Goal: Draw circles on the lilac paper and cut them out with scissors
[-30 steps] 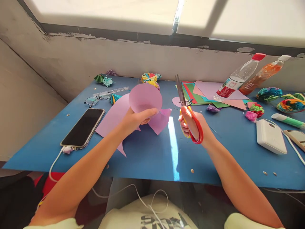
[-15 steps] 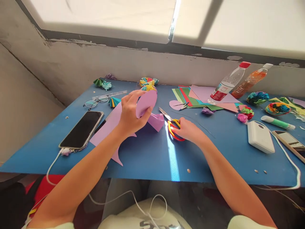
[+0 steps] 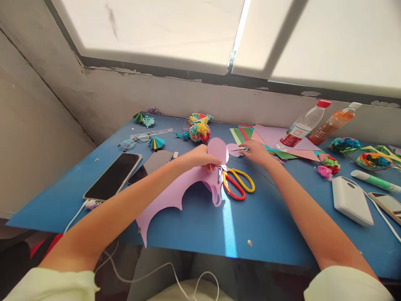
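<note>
A purple paper oval (image 3: 216, 149) is pinched in my left hand (image 3: 205, 156). Below that hand a scalloped purple paper sheet (image 3: 171, 194) lies on the blue table, its cut strips curling beside the scissors. The scissors (image 3: 236, 184) rest there unheld, red and yellow handles toward me, blades partly hidden by the oval and my left hand. Farther back, my right hand (image 3: 255, 152) has its fingertips closed at the end of a small metal drawing compass (image 3: 240, 149). This tool lies across a second purple paper round (image 3: 232, 151).
Coloured paper sheets (image 3: 260, 129) lie at the back under two bottles (image 3: 302, 125). Phone (image 3: 113, 175), dark flat device (image 3: 152, 165) and glasses (image 3: 128, 144) are on the left. A power bank (image 3: 351, 200), glue stick (image 3: 374, 180) and crumpled paper flowers (image 3: 328, 165) occupy the right.
My right hand has let go of the scissors and reached back to the compass. My left hand has lowered and moved right with the oval. The view has tilted up slightly.
</note>
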`<state>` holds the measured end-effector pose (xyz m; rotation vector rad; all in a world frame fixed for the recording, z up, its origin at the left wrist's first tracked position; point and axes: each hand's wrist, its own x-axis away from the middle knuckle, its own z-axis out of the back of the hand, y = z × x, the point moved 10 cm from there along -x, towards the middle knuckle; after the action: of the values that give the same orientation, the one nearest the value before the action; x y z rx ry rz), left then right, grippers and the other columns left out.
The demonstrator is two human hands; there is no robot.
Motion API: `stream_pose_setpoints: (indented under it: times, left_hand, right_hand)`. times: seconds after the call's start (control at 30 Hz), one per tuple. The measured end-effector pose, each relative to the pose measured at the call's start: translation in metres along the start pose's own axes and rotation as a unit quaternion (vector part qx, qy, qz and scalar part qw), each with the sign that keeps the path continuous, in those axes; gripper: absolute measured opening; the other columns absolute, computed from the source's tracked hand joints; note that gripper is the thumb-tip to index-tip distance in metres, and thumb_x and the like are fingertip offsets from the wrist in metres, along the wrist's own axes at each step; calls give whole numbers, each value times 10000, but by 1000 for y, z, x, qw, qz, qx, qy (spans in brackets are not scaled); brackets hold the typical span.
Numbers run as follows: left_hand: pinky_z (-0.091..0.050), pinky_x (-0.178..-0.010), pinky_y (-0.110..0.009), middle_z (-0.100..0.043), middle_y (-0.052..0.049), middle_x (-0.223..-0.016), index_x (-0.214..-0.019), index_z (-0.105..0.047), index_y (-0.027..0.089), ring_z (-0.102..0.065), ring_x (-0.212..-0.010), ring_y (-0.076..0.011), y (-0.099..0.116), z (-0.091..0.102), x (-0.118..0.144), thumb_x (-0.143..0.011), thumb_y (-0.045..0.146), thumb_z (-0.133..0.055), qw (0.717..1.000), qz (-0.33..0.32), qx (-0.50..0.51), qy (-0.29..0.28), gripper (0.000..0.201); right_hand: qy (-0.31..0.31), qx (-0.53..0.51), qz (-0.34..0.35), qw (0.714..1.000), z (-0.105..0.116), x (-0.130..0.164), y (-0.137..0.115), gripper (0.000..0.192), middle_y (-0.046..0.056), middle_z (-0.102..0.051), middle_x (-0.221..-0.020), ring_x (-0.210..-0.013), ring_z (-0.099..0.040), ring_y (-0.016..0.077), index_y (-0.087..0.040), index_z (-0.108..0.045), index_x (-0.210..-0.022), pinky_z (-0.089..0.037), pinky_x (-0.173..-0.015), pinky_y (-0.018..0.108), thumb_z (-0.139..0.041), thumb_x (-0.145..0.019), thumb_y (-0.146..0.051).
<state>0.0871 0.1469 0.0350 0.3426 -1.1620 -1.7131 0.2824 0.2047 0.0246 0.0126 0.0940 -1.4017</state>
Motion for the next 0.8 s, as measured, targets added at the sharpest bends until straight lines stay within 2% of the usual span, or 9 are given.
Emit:
stream_pose_setpoints:
  times: [0.1,0.17,0.23,0.33,0.43,0.53,0.63,0.73,0.8]
  left_hand:
    - [-515,-641,-243,-683,-57,-750,-723,-643,121,-625,-635,-124,13,5,-43,-726,271,-710,998,50,-20,-18,164]
    - [-522,-666,-252,-672,-44,-822,-827,-644,118,-624,-687,-119,19,2,-71,-800,251,-672,994,77,-38,-62,139]
    - [-547,-719,-311,-650,-56,-977,-1009,-621,127,-631,-812,-145,20,-7,-94,-891,297,-602,985,102,-60,-123,208]
    - [-549,-801,-380,-606,-83,-1134,-1151,-577,152,-618,-952,-188,15,-17,-120,-915,332,-571,970,126,-97,-185,297]
    - [-540,-833,-399,-592,-91,-1174,-1176,-568,160,-609,-994,-202,8,-23,-140,-911,334,-575,958,140,-137,-211,317]
    - [-537,-839,-401,-590,-90,-1178,-1177,-569,162,-607,-1004,-206,3,-30,-154,-908,333,-580,949,144,-177,-216,319]
    - [-539,-820,-385,-600,-84,-1151,-1154,-577,162,-611,-972,-193,8,-37,-161,-913,346,-571,947,133,-216,-199,303]
    - [-530,-724,-337,-631,-60,-959,-1003,-617,141,-613,-828,-167,21,-35,-159,-887,415,-587,947,121,-252,-161,300]
    - [-496,-651,-325,-594,-47,-737,-802,-631,132,-601,-740,-198,29,-22,-152,-784,488,-669,948,115,-269,-127,358]
  right_hand:
    - [-17,28,26,999,-14,-13,-6,232,85,-620,-1144,-1080,-562,208,-139,-625,-1072,-446,-946,412,-525,-930,-293]
    - [-25,52,27,998,-19,-16,-8,263,85,-611,-1135,-1042,-586,198,-123,-604,-1096,-472,-935,429,-535,-931,-317]
    - [-34,75,13,997,-22,-17,-5,295,94,-606,-1143,-1045,-590,203,-125,-590,-1129,-486,-929,435,-544,-928,-335]
    - [-52,99,-16,994,-21,-16,7,295,96,-613,-1124,-1017,-602,197,-119,-596,-1119,-509,-900,416,-555,-923,-335]
    - [-58,111,-51,991,-14,-15,31,296,100,-615,-1113,-996,-609,192,-110,-596,-1115,-521,-877,398,-562,-920,-330]
    - [-48,114,-86,989,-1,-11,59,299,93,-609,-1129,-998,-607,190,-125,-584,-1137,-527,-865,396,-550,-926,-334]
    - [-37,112,-111,987,10,-7,76,288,89,-613,-1116,-988,-607,183,-128,-583,-1130,-527,-857,383,-531,-936,-335]
    - [-35,112,-114,987,11,-8,75,281,90,-619,-1099,-971,-608,179,-121,-581,-1119,-518,-849,371,-529,-934,-326]
    - [-32,111,-102,988,8,-11,64,291,115,-616,-1117,-995,-602,200,-100,-561,-1142,-501,-847,363,-539,-921,-288]
